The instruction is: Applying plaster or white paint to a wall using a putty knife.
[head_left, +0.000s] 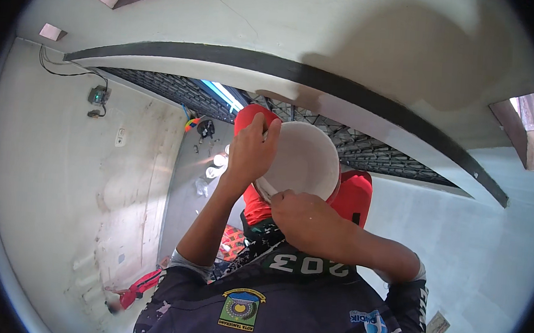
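Observation:
A round white bucket (pixel 307 160) sits between my red-clothed knees, its mouth turned up toward me and its inside pale. At the bucket's left side is my left hand (pixel 254 148), fingers bent and closed; what they grip, if anything, is hidden. My right hand (pixel 303 220) is closed at the near rim, knuckles up, with my forearm crossing from the right. A thin edge shows beside its fingertips, too small to name. I cannot tell whether the right fingers hold the rim or a small tool.
Beyond my knees stands a dark metal lattice (pixel 368 139) under a curved grey-edged beam (pixel 323 77). On the left wall are a socket plate (pixel 120 137) and a small wired box (pixel 97 95). White containers (pixel 217 163) and a red cloth (pixel 141 284) lie lower at the left.

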A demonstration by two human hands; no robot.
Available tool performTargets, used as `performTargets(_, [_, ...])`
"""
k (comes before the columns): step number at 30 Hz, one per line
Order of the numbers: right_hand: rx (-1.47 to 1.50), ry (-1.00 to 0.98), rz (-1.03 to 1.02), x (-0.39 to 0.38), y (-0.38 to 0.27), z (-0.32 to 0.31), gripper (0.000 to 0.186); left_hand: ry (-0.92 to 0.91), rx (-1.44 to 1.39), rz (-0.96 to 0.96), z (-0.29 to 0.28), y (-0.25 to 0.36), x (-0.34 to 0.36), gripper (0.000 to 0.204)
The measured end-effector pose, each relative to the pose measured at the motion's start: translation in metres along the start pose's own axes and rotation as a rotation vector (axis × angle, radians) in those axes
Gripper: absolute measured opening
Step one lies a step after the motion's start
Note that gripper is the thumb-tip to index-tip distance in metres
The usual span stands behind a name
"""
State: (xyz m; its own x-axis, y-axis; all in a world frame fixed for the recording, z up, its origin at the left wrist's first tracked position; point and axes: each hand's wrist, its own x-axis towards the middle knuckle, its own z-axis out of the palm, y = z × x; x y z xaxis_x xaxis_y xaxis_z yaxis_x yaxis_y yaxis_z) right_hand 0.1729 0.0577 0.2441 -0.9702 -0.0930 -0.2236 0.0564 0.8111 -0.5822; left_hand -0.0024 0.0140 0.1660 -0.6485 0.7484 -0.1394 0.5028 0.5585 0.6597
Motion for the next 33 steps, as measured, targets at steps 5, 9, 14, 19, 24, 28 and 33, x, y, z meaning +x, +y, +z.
performTargets(5, [0.051, -0.056, 0.011, -0.009, 0.004, -0.016, 0.025, -0.002, 0.000, -0.007, -0.001, 0.001, -0.001, 0.039])
performTargets(9, [0.062, -0.067, 0.017, -0.013, 0.012, -0.017, 0.025, 0.009, -0.004, 0.014, 0.000, 0.003, -0.002, 0.038])
performTargets(14, [0.088, -0.089, 0.120, -0.020, 0.024, -0.016, 0.023, 0.028, 0.000, 0.027, 0.000, -0.001, -0.001, 0.037])
performTargets(19, [0.120, -0.002, 0.163, -0.032, 0.030, -0.022, 0.023, 0.018, 0.007, 0.023, -0.001, 0.002, -0.002, 0.037])
performTargets(24, [0.093, 0.031, 0.185, -0.045, 0.042, -0.028, 0.020, 0.008, 0.001, 0.015, -0.001, 0.002, 0.000, 0.038])
performTargets(28, [-0.018, 0.143, 0.277, -0.048, 0.046, -0.029, 0.020, 0.052, -0.030, 0.090, 0.006, -0.009, 0.002, 0.037])
performTargets(33, [-0.120, 0.002, 0.269, -0.035, 0.032, 0.002, 0.021, 0.021, -0.013, 0.027, 0.006, 0.001, 0.003, 0.038])
